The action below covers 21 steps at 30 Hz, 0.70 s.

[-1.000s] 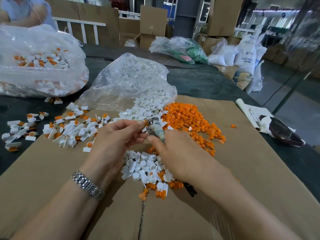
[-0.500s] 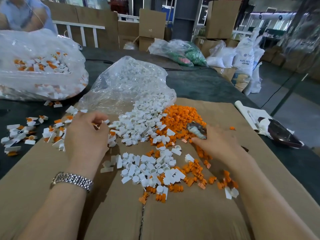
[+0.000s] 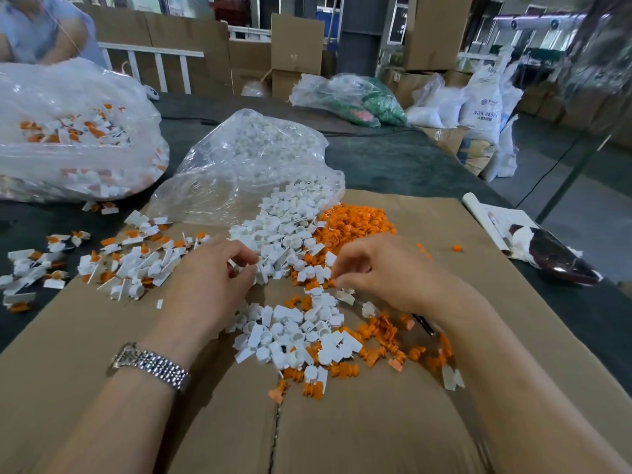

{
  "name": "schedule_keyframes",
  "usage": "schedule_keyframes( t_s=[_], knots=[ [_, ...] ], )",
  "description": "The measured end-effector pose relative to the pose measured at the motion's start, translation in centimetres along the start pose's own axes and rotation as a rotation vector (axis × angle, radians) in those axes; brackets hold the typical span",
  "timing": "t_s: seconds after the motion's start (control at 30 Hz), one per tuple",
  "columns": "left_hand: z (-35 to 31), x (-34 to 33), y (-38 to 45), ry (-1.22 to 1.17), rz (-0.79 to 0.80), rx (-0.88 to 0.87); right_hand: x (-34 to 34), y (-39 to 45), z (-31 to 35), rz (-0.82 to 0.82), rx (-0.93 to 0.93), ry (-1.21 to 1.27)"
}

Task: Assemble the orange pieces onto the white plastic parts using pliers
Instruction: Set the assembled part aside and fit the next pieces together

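Note:
Loose white plastic parts (image 3: 290, 227) spill from a clear bag onto a cardboard sheet (image 3: 68, 336), and a heap of orange pieces (image 3: 355, 220) lies right beside them. A mixed scatter of white and orange pieces (image 3: 301, 333) sits between my forearms. My left hand (image 3: 212, 278) is curled at the white pile's near edge, thumb and forefinger pinched on a white part. My right hand (image 3: 386, 268) pinches at pieces where the two heaps meet. Only the dark handle tip of the pliers (image 3: 424, 325) pokes out under that palm; the jaws are hidden.
Joined white-and-orange pieces (image 3: 136, 261) lie scattered at the left. A clear bag of white parts (image 3: 253, 159) and a bigger bag of joined pieces (image 3: 68, 138) stand behind. At the right edge lie a paper roll and a dark object (image 3: 554, 254). Another person (image 3: 41, 32) is at top left.
My hands parted after working together at the pliers. The left hand went left to the joined pieces, then came back to the white pile. The right hand swung right, then back toward the middle.

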<state>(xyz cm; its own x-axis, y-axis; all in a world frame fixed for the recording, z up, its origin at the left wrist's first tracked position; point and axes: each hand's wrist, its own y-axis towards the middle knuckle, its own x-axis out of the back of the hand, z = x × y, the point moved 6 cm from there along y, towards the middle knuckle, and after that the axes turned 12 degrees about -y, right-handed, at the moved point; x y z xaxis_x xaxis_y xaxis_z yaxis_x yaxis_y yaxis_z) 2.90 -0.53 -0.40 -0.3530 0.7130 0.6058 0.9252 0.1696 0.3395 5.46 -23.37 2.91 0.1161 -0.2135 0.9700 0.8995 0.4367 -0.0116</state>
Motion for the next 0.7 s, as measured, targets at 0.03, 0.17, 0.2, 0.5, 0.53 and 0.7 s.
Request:
schedule_keyframes(
  t_s=[0.03,0.17,0.2,0.5,0.53,0.7],
  knots=[
    [0.1,0.0,0.0,0.02,-0.002,-0.009,-0.3,0.2,1.1,0.013,0.054,0.017],
    [0.2,-0.2,0.0,0.084,0.014,-0.052,-1.9,1.4,4.7,0.017,0.194,-0.071],
    [0.2,-0.4,0.1,0.113,0.031,-0.064,-2.3,1.8,5.3,0.021,0.206,-0.13],
    [-1.3,-1.8,-0.7,0.156,0.174,-0.179,-3.7,2.6,5.6,-0.028,0.179,-0.318],
    [-1.4,-2.0,-0.8,0.153,0.182,-0.19,-3.7,2.4,5.3,-0.05,0.171,-0.28],
    [-1.1,-1.5,-0.8,0.146,0.129,-0.146,-2.7,1.9,3.6,-0.201,0.123,-0.043]
  ],
)
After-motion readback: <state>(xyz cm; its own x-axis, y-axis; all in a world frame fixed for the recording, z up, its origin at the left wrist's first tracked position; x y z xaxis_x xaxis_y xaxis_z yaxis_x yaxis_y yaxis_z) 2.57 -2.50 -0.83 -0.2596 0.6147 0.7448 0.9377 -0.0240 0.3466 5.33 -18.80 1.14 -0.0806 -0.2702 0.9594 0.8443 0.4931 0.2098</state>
